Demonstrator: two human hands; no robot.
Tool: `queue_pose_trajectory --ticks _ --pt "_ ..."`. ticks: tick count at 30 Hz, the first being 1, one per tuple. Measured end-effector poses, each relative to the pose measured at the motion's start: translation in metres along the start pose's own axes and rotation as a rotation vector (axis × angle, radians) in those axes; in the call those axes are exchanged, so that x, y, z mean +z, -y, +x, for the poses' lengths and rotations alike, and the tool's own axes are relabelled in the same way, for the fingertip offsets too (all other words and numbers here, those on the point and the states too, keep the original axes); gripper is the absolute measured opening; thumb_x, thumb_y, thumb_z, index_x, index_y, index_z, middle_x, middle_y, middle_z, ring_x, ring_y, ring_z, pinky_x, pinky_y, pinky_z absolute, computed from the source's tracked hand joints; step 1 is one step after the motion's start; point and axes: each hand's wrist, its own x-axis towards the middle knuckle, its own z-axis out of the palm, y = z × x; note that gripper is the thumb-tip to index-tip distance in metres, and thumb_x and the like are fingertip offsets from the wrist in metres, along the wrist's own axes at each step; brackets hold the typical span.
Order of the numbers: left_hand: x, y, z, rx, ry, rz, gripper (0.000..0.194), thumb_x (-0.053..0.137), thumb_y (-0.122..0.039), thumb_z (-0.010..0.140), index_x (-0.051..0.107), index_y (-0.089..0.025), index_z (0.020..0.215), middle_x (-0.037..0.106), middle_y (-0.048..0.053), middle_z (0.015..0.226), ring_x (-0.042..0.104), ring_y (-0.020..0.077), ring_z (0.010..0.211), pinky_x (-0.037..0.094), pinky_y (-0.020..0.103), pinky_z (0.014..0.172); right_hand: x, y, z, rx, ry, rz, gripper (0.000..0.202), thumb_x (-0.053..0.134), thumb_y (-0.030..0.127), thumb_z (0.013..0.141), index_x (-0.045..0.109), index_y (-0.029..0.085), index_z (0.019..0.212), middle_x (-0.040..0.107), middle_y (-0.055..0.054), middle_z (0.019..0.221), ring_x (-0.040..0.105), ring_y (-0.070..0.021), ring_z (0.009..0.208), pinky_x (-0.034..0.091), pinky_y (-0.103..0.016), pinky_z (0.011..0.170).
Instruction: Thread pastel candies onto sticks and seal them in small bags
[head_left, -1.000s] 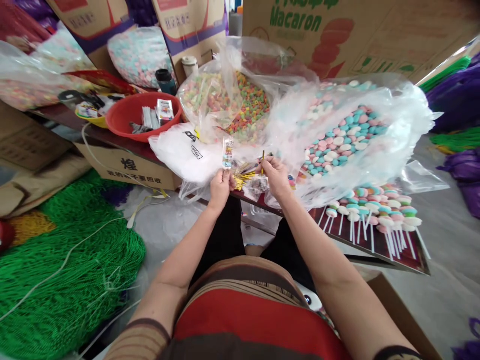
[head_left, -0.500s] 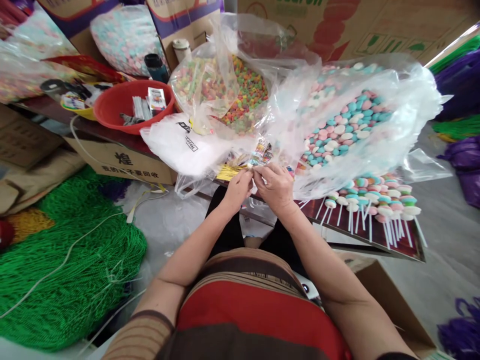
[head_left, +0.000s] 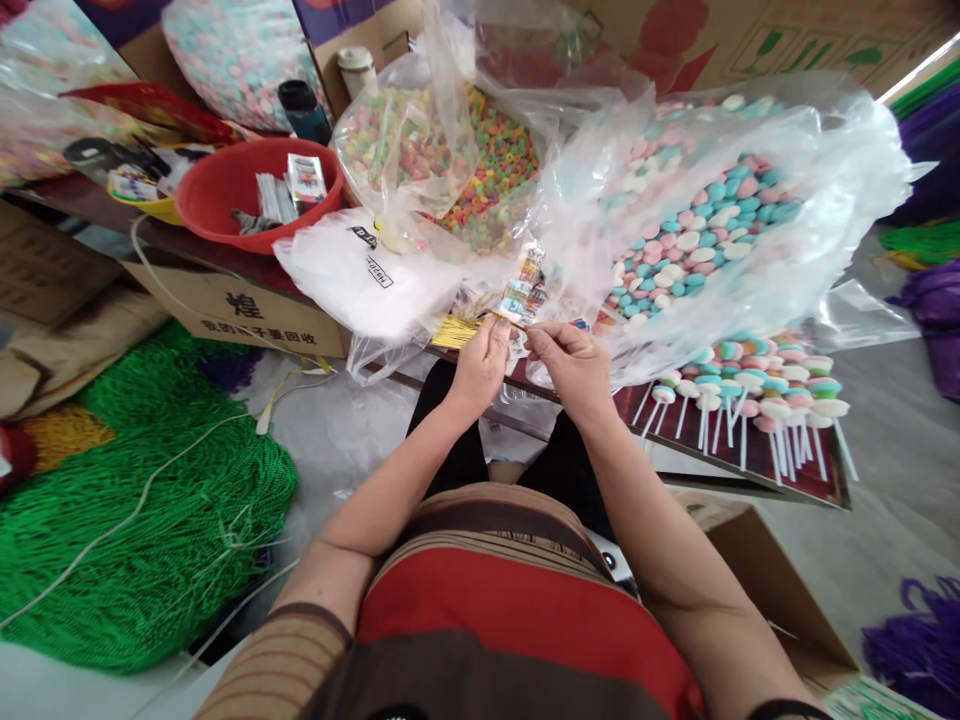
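My left hand is closed at the lower end of a small clear printed bag, which stands up above the fingertips. A thin gold twist tie crosses the bag's gathered end. My right hand pinches the tie's other end, a short way to the right. What fills the bag is too small to make out. Left of the hands lies a bundle of gold twist ties, beside a white plastic bag with black lettering.
Behind the hands stand a clear bag of ring candies and a big bag of pastel candies. Candy skewers on white sticks lie at the right table edge. A red bowl sits left; green netting covers the floor there.
My right hand has moved right, away from the left hand, drawing out the gold twist tie. The printed bag now shows more upright. The view has shifted slightly.
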Motion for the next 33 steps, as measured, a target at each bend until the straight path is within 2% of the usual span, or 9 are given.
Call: queue_pose_trajectory --ticks 3,8,13,22,30,33 --pt "0.0 0.002 -0.001 0.062 0.035 0.056 0.037 0.046 -0.051 0.103 0.058 -0.022 0.083 0.051 -0.003 0.063 0.05 0.0114 0.059 0.041 0.025 0.06 0.001 0.005 -0.001 0.128 0.011 0.12 0.025 0.072 0.045 0.084 0.076 0.02 0.08 0.07 0.002 0.066 0.06 -0.0119 0.058 0.05 -0.026 0.061" --pt "0.002 0.002 -0.005 0.11 0.049 0.116 0.035 0.046 -0.048 0.104 0.056 -0.022 0.083 0.057 -0.001 0.069 0.055 0.0129 0.067 0.044 0.027 0.066 0.005 0.009 -0.005 0.183 -0.009 0.215 0.024 0.075 0.045 0.081 0.074 0.021 0.078 0.067 0.004 0.061 0.061 -0.0113 0.056 0.052 -0.025 0.061" --pt "0.002 0.006 -0.004 0.101 0.049 0.117 0.037 0.042 -0.048 0.105 0.059 -0.021 0.086 0.056 -0.001 0.067 0.055 0.0124 0.063 0.046 0.027 0.066 0.006 0.009 -0.005 0.184 0.003 0.268 0.028 0.072 0.05 0.083 0.07 0.022 0.08 0.07 0.003 0.065 0.064 -0.0121 0.057 0.054 -0.026 0.062" --pt "0.003 0.003 -0.006 0.075 0.044 0.084 0.035 0.049 -0.048 0.102 0.053 -0.022 0.08 0.055 -0.001 0.069 0.053 0.0127 0.066 0.045 0.027 0.066 0.008 0.003 -0.003 0.143 0.048 0.091 0.039 0.062 0.06 0.09 0.065 0.022 0.081 0.073 0.002 0.067 0.067 -0.0141 0.059 0.054 -0.03 0.068" --pt "0.001 -0.008 -0.01 0.036 0.06 0.104 0.036 0.053 -0.044 0.101 0.046 -0.023 0.072 0.049 -0.003 0.064 0.048 0.0133 0.063 0.038 0.027 0.062 0.007 -0.004 -0.003 -0.032 0.038 -0.145 0.043 0.052 0.061 0.097 0.064 0.024 0.081 0.072 0.001 0.064 0.065 -0.0161 0.06 0.051 -0.031 0.069" --pt "0.0 -0.006 -0.009 0.048 0.048 0.143 0.037 0.056 -0.044 0.1 0.046 -0.023 0.072 0.049 -0.003 0.062 0.047 0.0131 0.061 0.035 0.027 0.063 0.009 -0.006 -0.002 -0.053 0.048 -0.165 0.042 0.052 0.059 0.097 0.066 0.024 0.08 0.071 0.001 0.063 0.065 -0.0157 0.059 0.049 -0.03 0.068"
